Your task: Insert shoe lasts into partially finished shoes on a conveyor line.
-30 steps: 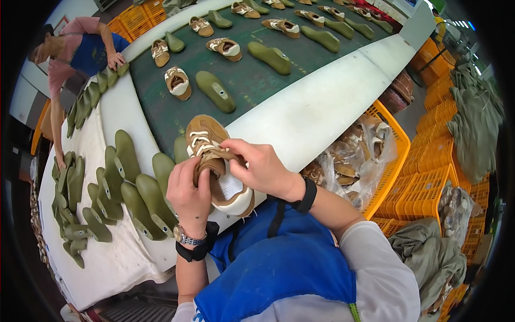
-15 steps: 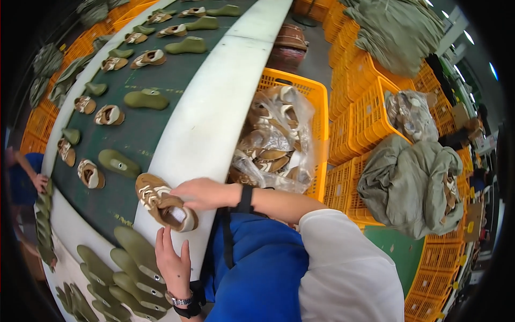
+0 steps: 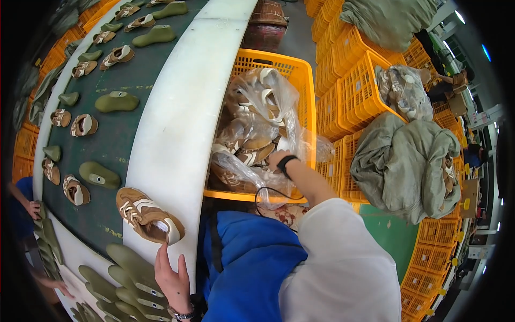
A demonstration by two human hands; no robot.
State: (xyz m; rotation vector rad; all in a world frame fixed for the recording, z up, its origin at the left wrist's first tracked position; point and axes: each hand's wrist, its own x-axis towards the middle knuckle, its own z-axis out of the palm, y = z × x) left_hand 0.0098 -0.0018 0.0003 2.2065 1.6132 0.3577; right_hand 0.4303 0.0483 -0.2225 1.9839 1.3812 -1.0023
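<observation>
A brown sneaker point(image 3: 147, 214) with cream stripes and laces lies on the white ledge point(image 3: 177, 107) along the green conveyor. My left hand point(image 3: 174, 282) is open at its heel, fingers spread, with a fingertip at or almost touching the shoe. To the right, my right hand point(image 3: 277, 160) reaches down into a yellow crate point(image 3: 306, 86). It is against a clear plastic bag point(image 3: 292, 115) and several brown-and-white sneakers point(image 3: 255, 153); its fingertips are hidden, so a grip cannot be made out.
Green shoe lasts point(image 3: 116, 102) and sneakers stand in rows on the conveyor point(image 3: 115, 155). More lasts point(image 3: 134, 268) cluster beside my left hand. Another person's hand point(image 3: 34, 209) is at the far left edge. Stacked yellow crates point(image 3: 357, 99) and grey-green cloth point(image 3: 399, 166) line the right.
My right hand has left the sneaker and moved right into the crate. The sneaker stays on the ledge by my left hand. The view has shifted to the right.
</observation>
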